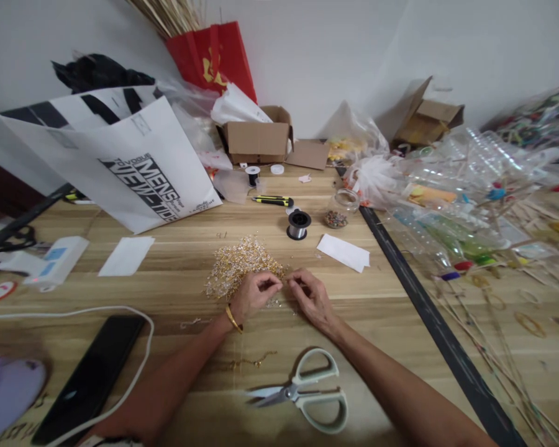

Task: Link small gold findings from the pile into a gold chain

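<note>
i see left grip (256, 290) and right grip (311, 299) pinched, on what i cannot tell. the bead pile (237, 257) lies just beyond the left, the nearer one.

A pale grey wall (326, 56) — dimmer toward the left — rises behind a wood-grained tabletop (181, 251).

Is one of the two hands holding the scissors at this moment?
No, the scissors lie on the wooden table, apart from both the left hand and the right hand.
</note>
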A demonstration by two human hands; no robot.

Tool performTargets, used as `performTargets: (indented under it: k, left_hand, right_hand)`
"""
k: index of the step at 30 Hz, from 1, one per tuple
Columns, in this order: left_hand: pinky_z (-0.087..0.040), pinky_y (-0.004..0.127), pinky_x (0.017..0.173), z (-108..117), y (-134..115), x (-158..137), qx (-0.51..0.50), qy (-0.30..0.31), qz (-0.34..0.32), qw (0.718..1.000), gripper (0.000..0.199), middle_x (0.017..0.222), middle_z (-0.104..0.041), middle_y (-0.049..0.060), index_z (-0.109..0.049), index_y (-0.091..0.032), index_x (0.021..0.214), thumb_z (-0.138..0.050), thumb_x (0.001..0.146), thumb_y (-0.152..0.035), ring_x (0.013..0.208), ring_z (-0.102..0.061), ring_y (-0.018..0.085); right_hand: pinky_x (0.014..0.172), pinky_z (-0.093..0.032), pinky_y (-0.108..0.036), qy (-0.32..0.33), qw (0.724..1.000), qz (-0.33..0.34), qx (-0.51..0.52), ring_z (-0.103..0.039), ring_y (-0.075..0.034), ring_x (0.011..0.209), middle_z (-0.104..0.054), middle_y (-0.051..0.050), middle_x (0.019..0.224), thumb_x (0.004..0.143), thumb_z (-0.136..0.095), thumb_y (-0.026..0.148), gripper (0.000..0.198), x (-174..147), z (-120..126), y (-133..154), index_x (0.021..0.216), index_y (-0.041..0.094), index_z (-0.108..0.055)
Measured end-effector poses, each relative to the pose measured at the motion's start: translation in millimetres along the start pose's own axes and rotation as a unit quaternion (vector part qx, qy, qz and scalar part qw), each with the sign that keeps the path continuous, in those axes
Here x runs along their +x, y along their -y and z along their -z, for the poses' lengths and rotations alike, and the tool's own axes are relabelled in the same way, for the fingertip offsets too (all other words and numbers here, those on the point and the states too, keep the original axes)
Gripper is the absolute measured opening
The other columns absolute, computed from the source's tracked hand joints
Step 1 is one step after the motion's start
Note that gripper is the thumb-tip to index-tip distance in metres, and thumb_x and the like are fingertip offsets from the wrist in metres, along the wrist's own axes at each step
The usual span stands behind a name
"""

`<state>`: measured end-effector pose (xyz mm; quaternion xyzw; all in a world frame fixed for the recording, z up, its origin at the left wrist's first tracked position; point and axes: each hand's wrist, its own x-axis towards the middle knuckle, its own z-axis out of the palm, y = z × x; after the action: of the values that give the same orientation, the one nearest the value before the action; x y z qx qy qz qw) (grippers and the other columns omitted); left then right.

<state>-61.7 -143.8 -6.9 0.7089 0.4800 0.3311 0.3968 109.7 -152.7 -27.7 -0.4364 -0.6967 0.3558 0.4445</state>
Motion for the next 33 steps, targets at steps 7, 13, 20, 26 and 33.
performTargets:
  k: [7, 13, 20, 26, 33]
  left_hand:
    - [-0.043, 0.021, 0.06, -1.1, 3.9, -0.5, -0.01, -0.009, -0.017, 1.0, 0.013, 0.067, -0.063, 0.002, -0.064, -0.012, 0.071, -0.056, 0.078, -0.02, 0.063, -0.056, 0.012]
    - [-0.043, 0.02, 0.059, -0.8, 3.8, -0.3, -0.012, -0.013, -0.013, 1.0, 0.012, 0.067, -0.064, 0.002, -0.065, -0.012, 0.071, -0.057, 0.077, -0.019, 0.062, -0.056, 0.012]
    - [-0.043, 0.02, 0.059, 1.2, 2.4, -0.7, -0.003, -0.022, -0.018, 1.0, 0.012, 0.067, -0.065, 0.001, -0.065, -0.013, 0.07, -0.057, 0.077, -0.02, 0.062, -0.056, 0.011]
    - [-0.042, 0.02, 0.058, 6.0, 3.6, 1.4, -0.005, -0.024, -0.016, 1.0, 0.012, 0.067, -0.065, 0.001, -0.066, -0.013, 0.071, -0.057, 0.077, -0.02, 0.061, -0.055, 0.011]
    - [-0.043, 0.021, 0.058, 17.5, 6.9, 5.6, 0.005, -0.024, -0.004, 1.0, 0.016, 0.067, -0.066, 0.002, -0.066, -0.012, 0.072, -0.057, 0.078, -0.023, 0.062, -0.057, 0.012]
  right_hand:
    - [0.052, -0.04, -0.022, 0.0, 0.999, -0.02, 0.03, -0.054, -0.014, 0.065, -0.059, -0.003, 0.077, 0.082, -0.054, 0.029, 0.015, -1.0, -3.2, -3.3, 0.089, 0.017, -0.06]
    - [0.047, -0.036, -0.021, 0.035, 0.998, -0.039, 0.044, -0.049, -0.012, 0.057, -0.058, -0.002, 0.07, 0.08, -0.058, 0.029, 0.014, -1.7, -4.0, -5.2, 0.083, 0.016, -0.062]
    - [0.054, -0.039, -0.023, 0.031, 0.999, -0.015, 0.015, -0.051, -0.013, 0.062, -0.059, -0.003, 0.073, 0.082, -0.055, 0.028, 0.013, -0.7, -2.4, -4.2, 0.08, 0.017, -0.062]
    - [0.054, -0.038, -0.022, 0.028, 0.999, -0.022, 0.007, -0.05, -0.013, 0.061, -0.056, -0.001, 0.07, 0.084, -0.052, 0.026, 0.014, -0.2, -1.9, -2.6, 0.077, 0.017, -0.06]
    - [0.052, -0.038, -0.021, 0.013, 0.998, -0.048, 0.026, -0.049, -0.012, 0.059, -0.053, 0.0, 0.068, 0.083, -0.052, 0.026, 0.012, -0.9, -2.1, -4.4, 0.078, 0.016, -0.057]
